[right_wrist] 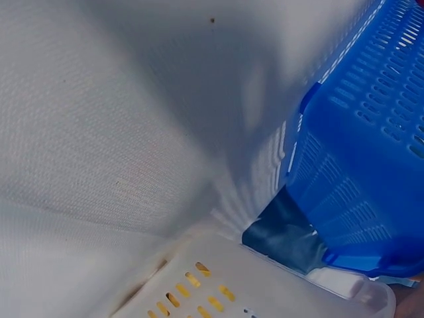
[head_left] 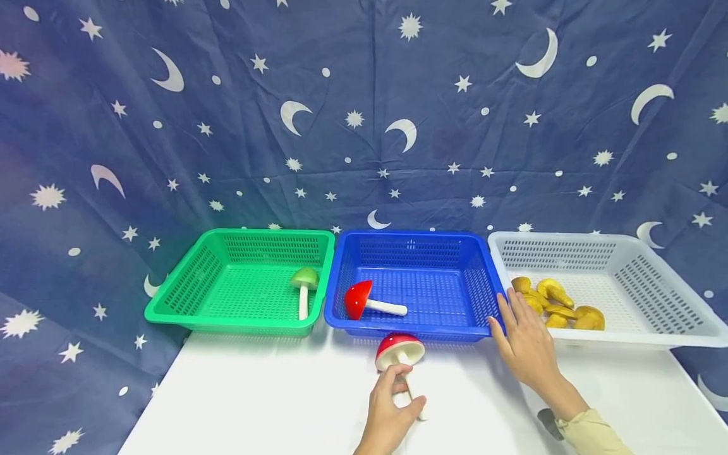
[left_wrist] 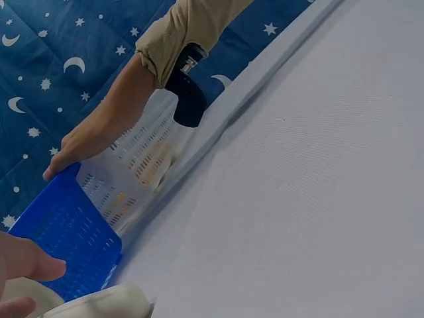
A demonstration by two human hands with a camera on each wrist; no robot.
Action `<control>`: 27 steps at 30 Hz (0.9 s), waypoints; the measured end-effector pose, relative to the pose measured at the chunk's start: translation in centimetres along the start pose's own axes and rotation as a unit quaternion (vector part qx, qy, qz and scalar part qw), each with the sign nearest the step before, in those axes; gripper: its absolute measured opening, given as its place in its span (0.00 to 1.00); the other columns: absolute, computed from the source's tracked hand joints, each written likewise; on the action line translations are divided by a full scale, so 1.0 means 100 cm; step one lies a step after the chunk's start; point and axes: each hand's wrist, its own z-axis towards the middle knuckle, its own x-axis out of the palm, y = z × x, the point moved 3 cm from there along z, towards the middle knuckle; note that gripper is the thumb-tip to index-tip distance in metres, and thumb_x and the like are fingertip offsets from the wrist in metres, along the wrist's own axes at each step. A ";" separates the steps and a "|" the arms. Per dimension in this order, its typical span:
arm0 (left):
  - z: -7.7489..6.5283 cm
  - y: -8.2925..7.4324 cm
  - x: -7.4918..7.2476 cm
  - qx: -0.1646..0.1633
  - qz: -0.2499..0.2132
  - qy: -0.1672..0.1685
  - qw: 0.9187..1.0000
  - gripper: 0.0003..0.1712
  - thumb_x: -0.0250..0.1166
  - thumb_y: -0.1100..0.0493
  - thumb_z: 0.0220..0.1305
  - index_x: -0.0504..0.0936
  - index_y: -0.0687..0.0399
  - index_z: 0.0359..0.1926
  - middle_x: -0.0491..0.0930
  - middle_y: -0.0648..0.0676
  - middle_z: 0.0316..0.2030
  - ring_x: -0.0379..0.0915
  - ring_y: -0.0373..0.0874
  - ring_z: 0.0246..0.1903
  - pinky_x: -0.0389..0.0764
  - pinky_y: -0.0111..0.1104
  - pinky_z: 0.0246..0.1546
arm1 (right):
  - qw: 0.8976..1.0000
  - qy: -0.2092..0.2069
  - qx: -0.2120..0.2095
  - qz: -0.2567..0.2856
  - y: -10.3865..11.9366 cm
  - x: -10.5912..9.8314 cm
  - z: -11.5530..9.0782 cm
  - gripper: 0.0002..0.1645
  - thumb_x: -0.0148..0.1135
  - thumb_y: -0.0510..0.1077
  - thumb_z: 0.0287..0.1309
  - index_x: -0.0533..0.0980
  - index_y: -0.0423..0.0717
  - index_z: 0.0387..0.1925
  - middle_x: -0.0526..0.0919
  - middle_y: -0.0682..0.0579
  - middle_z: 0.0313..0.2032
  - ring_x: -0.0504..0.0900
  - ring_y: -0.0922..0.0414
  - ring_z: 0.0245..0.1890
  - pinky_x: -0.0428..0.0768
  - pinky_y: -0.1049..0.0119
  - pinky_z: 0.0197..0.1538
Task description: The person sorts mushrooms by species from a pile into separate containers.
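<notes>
My left hand point(head_left: 392, 407) curls its fingers and thumb round the white stem of a toy mushroom point(head_left: 400, 351). The mushroom has a red cap with white dots, its pale underside facing me, close to the front of the blue basket point(head_left: 443, 331). In the left wrist view, the rounded end of the stem point(left_wrist: 112, 303) shows near the fingers point(left_wrist: 33, 260). With fingers extended, my right hand point(head_left: 526, 347) rests at the neighbouring rims of the blue and white baskets. Another red-capped mushroom point(head_left: 357, 300) lies on its side inside the blue basket.
On the left, a green basket point(head_left: 227, 323) holds a green-capped mushroom point(head_left: 305, 278). The white basket point(head_left: 643, 338) at right contains several yellow-brown mushrooms point(head_left: 554, 292). All three stand in a row along the back of the white table point(head_left: 273, 392), before a star-patterned curtain point(head_left: 341, 63).
</notes>
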 end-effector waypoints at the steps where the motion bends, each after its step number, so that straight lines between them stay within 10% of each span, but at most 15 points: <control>1: 0.001 0.001 0.003 -0.002 0.003 -0.009 1.000 0.27 0.73 0.63 0.44 0.76 0.50 0.49 0.75 0.48 0.47 0.78 0.49 0.41 0.78 0.36 0.44 | 1.000 -0.001 0.000 -0.001 0.000 0.000 0.000 0.33 0.47 0.52 0.67 0.64 0.33 0.64 0.61 0.32 0.66 0.56 0.38 0.68 0.55 0.40 0.67; 10: 0.007 0.006 0.014 0.016 0.032 -0.076 0.996 0.29 0.73 0.70 0.36 0.79 0.50 0.45 0.78 0.51 0.38 0.76 0.40 0.32 0.75 0.33 0.41 | 1.000 0.000 0.001 0.002 0.002 -0.001 -0.001 0.32 0.47 0.52 0.68 0.64 0.32 0.64 0.61 0.32 0.65 0.56 0.38 0.68 0.53 0.42 0.68; 27: 0.002 0.001 -0.008 0.013 0.025 -0.072 0.997 0.31 0.72 0.72 0.35 0.80 0.49 0.46 0.78 0.50 0.39 0.75 0.41 0.33 0.74 0.33 0.41 | 1.000 -0.001 0.006 0.002 0.003 -0.001 0.000 0.32 0.46 0.51 0.68 0.64 0.32 0.63 0.60 0.32 0.66 0.56 0.38 0.68 0.54 0.39 0.66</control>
